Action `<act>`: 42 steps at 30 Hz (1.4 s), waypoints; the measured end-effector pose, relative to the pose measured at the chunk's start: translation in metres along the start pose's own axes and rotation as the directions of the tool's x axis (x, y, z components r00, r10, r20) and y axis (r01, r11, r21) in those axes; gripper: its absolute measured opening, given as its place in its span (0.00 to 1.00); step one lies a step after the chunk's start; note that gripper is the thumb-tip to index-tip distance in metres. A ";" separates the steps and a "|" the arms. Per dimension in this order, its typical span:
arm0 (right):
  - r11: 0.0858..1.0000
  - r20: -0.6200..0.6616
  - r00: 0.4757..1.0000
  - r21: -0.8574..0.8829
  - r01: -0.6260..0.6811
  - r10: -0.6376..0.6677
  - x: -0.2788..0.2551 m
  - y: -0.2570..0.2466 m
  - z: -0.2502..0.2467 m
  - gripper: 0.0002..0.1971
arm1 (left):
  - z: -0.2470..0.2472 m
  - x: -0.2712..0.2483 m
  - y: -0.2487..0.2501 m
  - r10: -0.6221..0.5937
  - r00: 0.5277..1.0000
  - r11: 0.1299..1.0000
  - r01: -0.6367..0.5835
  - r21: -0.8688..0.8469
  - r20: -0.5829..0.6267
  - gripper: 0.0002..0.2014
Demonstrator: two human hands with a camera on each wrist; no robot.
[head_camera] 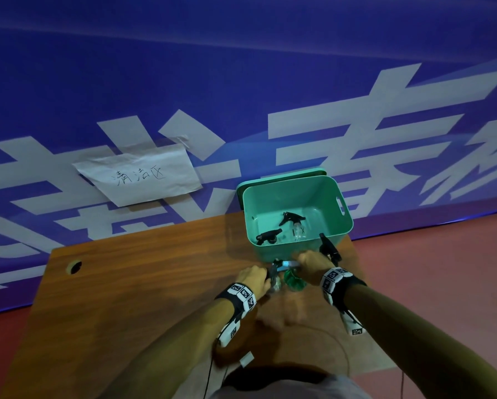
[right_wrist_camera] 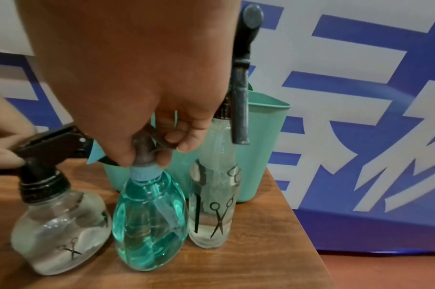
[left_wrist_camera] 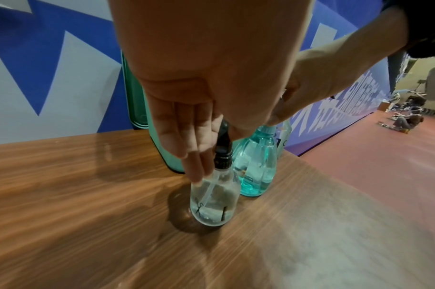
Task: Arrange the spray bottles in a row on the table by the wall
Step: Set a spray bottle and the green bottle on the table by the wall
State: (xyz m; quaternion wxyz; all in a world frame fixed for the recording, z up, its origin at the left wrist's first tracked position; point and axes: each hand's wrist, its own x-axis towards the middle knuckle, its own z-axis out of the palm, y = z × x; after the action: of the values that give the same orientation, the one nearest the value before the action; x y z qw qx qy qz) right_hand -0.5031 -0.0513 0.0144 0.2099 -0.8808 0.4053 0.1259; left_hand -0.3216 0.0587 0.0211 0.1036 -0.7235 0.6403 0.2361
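Observation:
Three spray bottles stand side by side on the wooden table (head_camera: 126, 283), just in front of a green bin (head_camera: 270, 203). My left hand (head_camera: 253, 276) holds the round clear bottle (left_wrist_camera: 214, 199) by its black spray head. Its fingers (left_wrist_camera: 194, 140) lie straight down the neck. My right hand (right_wrist_camera: 157, 148) grips the trigger and neck of the teal bottle (right_wrist_camera: 149, 224) in the middle. A tall clear bottle (right_wrist_camera: 215, 205) with a scissors print stands free at the right, near the table's edge. Two more spray bottles (head_camera: 292, 218) (head_camera: 269, 236) lie inside the bin.
The bin stands at the table's back right corner against the blue and white wall. A paper sign (head_camera: 138, 175) hangs on the wall to the left. A cable hole (head_camera: 74, 266) sits near the table's far left. Red floor lies beyond the right edge.

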 end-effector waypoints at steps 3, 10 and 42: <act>0.999 0.009 0.999 0.014 -0.046 0.046 0.001 -0.002 0.007 0.06 | 0.003 -0.006 -0.010 -0.014 1.000 1.000 0.014 -0.004 0.026 0.16; 0.992 -0.021 0.993 0.045 -0.119 0.120 0.002 -0.013 0.029 0.15 | 0.010 -0.009 -0.015 -0.078 0.996 0.997 0.079 -0.021 0.039 0.19; 0.939 -0.069 0.998 0.345 0.011 0.014 0.034 -0.125 0.038 0.26 | -0.011 -0.061 -0.111 -0.340 0.939 0.891 0.304 -0.338 -0.053 0.13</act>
State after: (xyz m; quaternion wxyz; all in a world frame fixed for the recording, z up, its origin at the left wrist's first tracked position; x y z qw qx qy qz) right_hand -0.3875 0.0173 0.0017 0.3464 -0.8339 0.4290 0.0219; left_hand -0.2156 0.1250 0.0425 -0.0149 -0.8386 0.4684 0.2776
